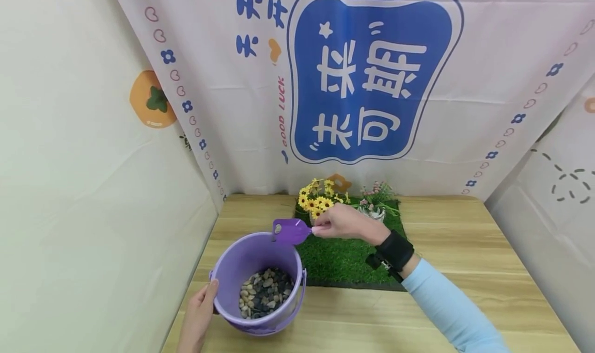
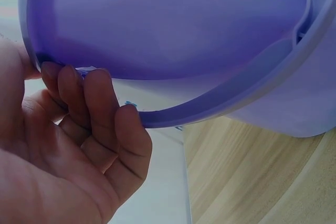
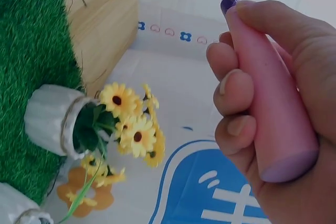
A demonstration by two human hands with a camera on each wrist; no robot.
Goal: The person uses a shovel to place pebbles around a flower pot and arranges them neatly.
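A purple bucket [image 1: 225, 275] stands on the table with grey, tan and dark pebbles [image 1: 267, 291] in its bottom. My left hand [image 1: 199, 311] grips its rim at the near left; curled fingers [image 2: 128, 129] show against the rim in the left wrist view. My right hand [image 1: 346, 223] holds a small shovel by its pink handle [image 3: 275, 100]. The shovel's purple blade [image 1: 294, 231] hangs over the bucket's far rim, pointing left. Near the blade's tip is a small pale spot, and I cannot tell whether it is a pebble or a hole.
A square of artificial grass [image 1: 344, 262] lies right of the bucket on the wooden table [image 1: 455, 250]. Yellow flowers [image 3: 134, 121] in a white pot [image 3: 50, 119] stand on it, beside a second pot of pink flowers [image 1: 374, 198]. A printed cloth [image 1: 241, 110] hangs behind.
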